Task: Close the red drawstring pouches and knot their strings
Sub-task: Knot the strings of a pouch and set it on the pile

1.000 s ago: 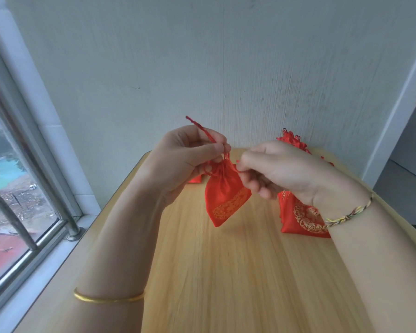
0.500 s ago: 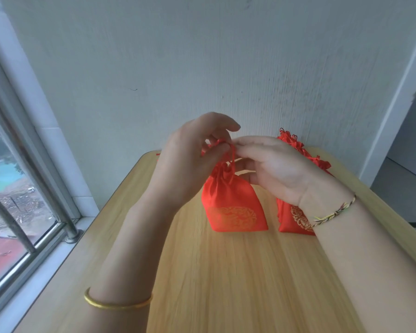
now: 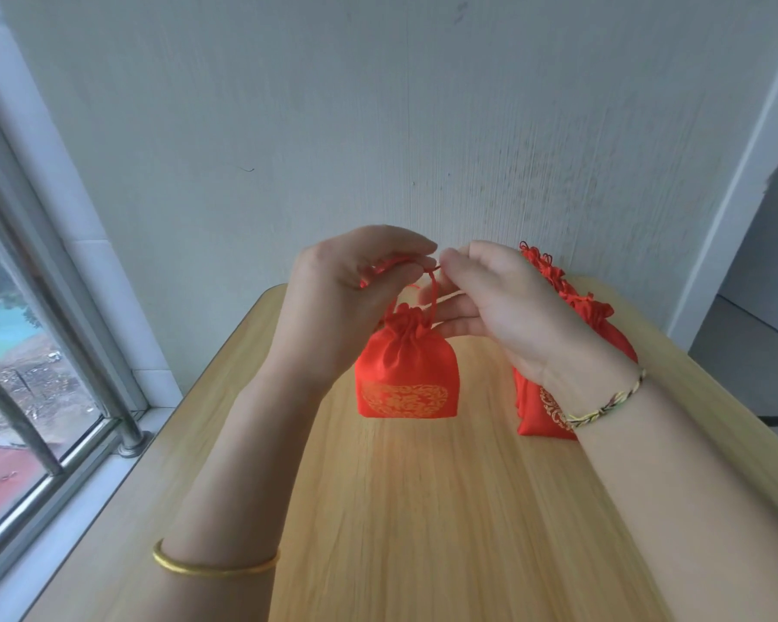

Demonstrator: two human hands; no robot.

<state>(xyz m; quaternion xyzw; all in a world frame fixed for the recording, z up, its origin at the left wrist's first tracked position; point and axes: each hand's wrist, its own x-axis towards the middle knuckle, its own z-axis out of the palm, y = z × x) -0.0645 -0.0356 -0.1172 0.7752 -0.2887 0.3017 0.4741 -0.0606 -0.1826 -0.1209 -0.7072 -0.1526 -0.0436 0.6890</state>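
Observation:
A red drawstring pouch [image 3: 407, 374] with a gold pattern hangs upright over the wooden table [image 3: 423, 509], its neck gathered closed. Above the neck a loop of its red string [image 3: 433, 298] rises to my fingertips. My left hand [image 3: 347, 298] pinches the string between thumb and forefinger on the left side. My right hand [image 3: 490, 298] pinches the string right next to it, its other fingers spread out below. The fingers hide the string ends.
A row of more red pouches [image 3: 571, 316] lies behind my right wrist, running toward the wall. A window with metal bars [image 3: 41, 397] is on the left. The grey wall [image 3: 378, 127] stands close behind the table's far edge.
The pouch has turned from tilted to hanging upright with its gold pattern facing me. Both hands rose a little and came together above its neck.

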